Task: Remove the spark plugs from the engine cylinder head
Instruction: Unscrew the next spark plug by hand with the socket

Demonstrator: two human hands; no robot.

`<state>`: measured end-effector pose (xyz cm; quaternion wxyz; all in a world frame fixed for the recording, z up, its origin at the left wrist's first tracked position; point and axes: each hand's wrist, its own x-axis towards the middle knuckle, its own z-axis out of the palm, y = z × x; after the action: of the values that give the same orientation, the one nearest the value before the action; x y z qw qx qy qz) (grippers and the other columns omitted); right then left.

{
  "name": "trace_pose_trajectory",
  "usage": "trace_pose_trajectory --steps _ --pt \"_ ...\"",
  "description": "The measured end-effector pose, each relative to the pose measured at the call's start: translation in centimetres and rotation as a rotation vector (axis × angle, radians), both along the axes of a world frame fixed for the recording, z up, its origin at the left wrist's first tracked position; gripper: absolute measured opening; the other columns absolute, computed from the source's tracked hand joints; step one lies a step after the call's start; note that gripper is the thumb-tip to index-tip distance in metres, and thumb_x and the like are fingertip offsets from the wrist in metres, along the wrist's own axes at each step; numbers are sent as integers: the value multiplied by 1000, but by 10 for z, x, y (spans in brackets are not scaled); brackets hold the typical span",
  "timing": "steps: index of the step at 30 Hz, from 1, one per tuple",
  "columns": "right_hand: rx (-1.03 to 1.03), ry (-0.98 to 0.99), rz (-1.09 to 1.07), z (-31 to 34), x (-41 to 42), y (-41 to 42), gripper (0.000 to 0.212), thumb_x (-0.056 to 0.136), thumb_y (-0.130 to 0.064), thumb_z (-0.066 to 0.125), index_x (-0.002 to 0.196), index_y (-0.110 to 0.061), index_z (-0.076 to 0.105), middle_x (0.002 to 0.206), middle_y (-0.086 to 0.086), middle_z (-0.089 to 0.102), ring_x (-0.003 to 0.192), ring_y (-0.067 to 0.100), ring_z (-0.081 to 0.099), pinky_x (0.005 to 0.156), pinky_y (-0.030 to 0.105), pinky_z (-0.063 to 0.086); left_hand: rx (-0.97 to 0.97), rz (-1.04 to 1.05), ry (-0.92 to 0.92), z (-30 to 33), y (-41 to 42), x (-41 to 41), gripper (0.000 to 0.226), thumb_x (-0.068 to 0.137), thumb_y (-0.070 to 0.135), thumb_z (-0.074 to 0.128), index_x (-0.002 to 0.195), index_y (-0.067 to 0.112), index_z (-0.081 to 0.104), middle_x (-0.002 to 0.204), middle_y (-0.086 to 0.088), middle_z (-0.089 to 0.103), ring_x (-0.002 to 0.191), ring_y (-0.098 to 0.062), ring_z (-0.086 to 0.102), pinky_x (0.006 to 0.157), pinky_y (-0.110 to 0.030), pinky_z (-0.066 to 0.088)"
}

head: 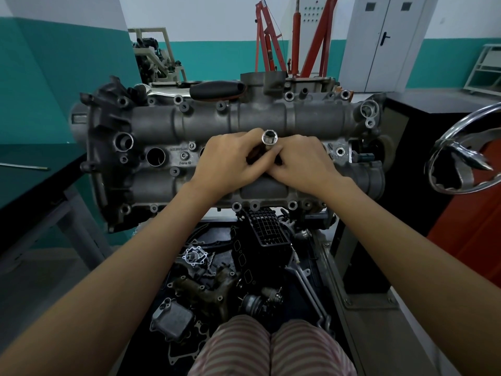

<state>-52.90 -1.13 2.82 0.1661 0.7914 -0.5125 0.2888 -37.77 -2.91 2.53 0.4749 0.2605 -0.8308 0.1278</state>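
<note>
Head (233, 142), grey cast metal, lying long side across the middle of the view, bolt bosses along both edges. Left of head: dark green bench (32, 180) with a thin rod (24, 166) on top. Behind head: red hoist (295, 42), pale double doors (385, 42) further right. Right of head: black cabinet (433, 109) and a chromed wheel (466, 156) with spokes. Below head, nearer the camera: tray (333, 267) heaped with loose engine parts, among them a black ribbed manifold (263, 234) and a finned cooler (172, 321). On head's far edge: black handle (217, 89) lying flat.

Left hand (230, 161) and right hand (303, 164) meeting over head's centre line, knuckles up, fingers curled inward round a chromed socket (269, 138). Socket upright, open hex end facing the camera, lower part hidden between the fingers. Both hands gripping socket's shank; exact finger placement cannot be told. Open well (156, 157) on head's centre line, left of the hands, dark inside. Plugs themselves not visible; well under the hands covered by them.
</note>
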Motion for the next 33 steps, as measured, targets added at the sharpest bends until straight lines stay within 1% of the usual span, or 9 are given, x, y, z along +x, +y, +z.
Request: trace_pose_trajectory --steps 4,7,10,13,16,21,24,30,33 --pt "-7 23 -3 0 2 0 29 83 -37 50 92 -11 55 77 5 65 74 29 60 56 30 33 14 -12 -11 0 0 0 28 86 32 49 67 13 41 53 4 44 44 -20 42 45 -26 29" --pt "-10 -7 1 0 2 -1 29 83 -38 51 90 -11 49 72 5 63 69 29 60 53 31 34 1 -1 -16 -1 0 0 27 87 31 48 67 14 41 56 10 39 46 -12 35 48 -23 25" --pt "-4 0 -16 0 1 -3 35 82 -46 45 93 -16 61 75 -2 66 72 22 61 54 28 34 -5 2 -16 -1 -1 0 28 88 34 50 69 21 36 55 11 39 47 -11 35 47 -24 26" --pt "-8 -25 -15 -1 -1 -4 29 84 -41 50 82 -17 67 72 0 66 72 24 60 55 27 26 -20 0 -14 0 1 -1 30 87 36 52 67 22 33 52 9 39 45 -13 35 47 -23 26" --pt "-31 -10 -12 -1 0 -3 32 82 -40 44 78 -13 63 71 6 66 71 29 60 55 27 23 -8 2 -10 0 1 0 31 86 34 52 64 14 46 50 0 49 43 -21 46 46 -24 28" --pt "-14 -5 -7 -1 1 -3 32 81 -35 51 99 -10 55 76 7 65 72 31 60 55 31 34 7 2 -5 0 2 -1 25 84 27 51 71 6 55 54 2 50 45 -23 49 47 -24 31" --pt "-8 -19 -6 -1 1 -4 34 80 -35 51 103 -10 54 77 7 65 74 31 60 57 34 38 1 15 4 0 2 -1 22 82 25 52 71 6 56 54 -3 55 45 -24 50 47 -23 31" --pt "-26 -28 -4 0 0 -2 31 83 -37 45 81 -13 65 74 10 66 75 34 60 58 29 27 -16 32 -8 -1 0 -1 39 87 34 47 70 3 63 51 -7 58 45 -27 55 41 -32 41" --pt "-16 14 4 -1 1 -2 25 87 -30 48 87 -11 64 77 11 67 74 34 60 57 30 30 -18 33 -15 -1 -1 0 41 88 35 46 70 2 62 51 -6 56 45 -25 53 42 -30 38"
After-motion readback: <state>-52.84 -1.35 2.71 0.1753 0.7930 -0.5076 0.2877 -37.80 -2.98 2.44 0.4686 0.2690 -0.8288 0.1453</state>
